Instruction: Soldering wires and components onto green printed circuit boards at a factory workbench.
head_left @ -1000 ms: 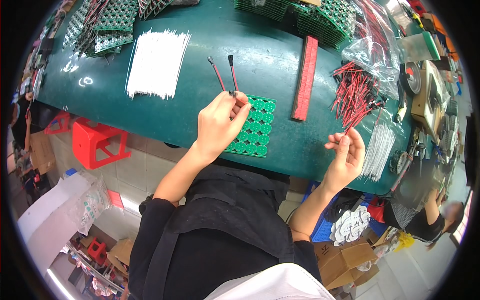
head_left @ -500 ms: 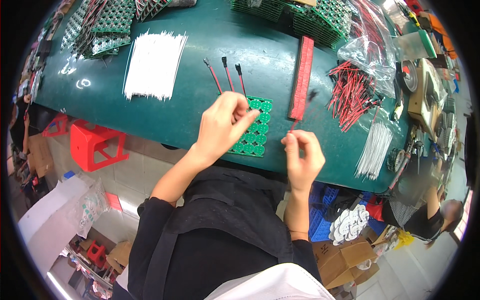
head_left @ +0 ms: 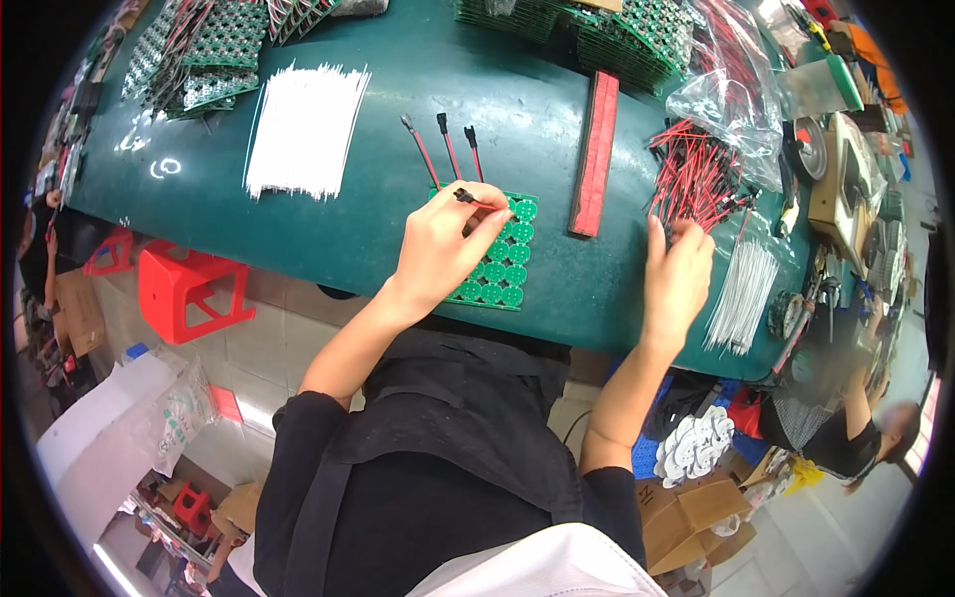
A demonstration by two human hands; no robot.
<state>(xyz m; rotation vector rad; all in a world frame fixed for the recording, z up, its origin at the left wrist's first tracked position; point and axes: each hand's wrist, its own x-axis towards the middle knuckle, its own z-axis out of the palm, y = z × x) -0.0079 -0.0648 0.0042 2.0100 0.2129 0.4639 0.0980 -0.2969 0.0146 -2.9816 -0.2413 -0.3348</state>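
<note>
My left hand [head_left: 445, 242] pinches a red-and-black wire lead with a black connector [head_left: 465, 196] over a green circuit board [head_left: 512, 253] made of joined round pads. The hand covers the board's left part. Three more leads with black connectors [head_left: 447, 139] stick out past the board's far edge. My right hand [head_left: 678, 277] is at the near side of a loose pile of red and black wire leads [head_left: 696, 169], its thumb and fingers apart, the fingertips partly among the wires.
A long red block [head_left: 596, 154] lies between board and wire pile. Thin white wires form a bundle [head_left: 308, 129] at left and another [head_left: 742, 298] at right. Stacked circuit boards [head_left: 637, 45] and a clear plastic bag [head_left: 731, 109] stand at the back. Another person [head_left: 846, 418] is at far right.
My right hand has moved right, from near the red block to the wire pile, no longer holding a lead. A lead with its connector now shows in my left hand.
</note>
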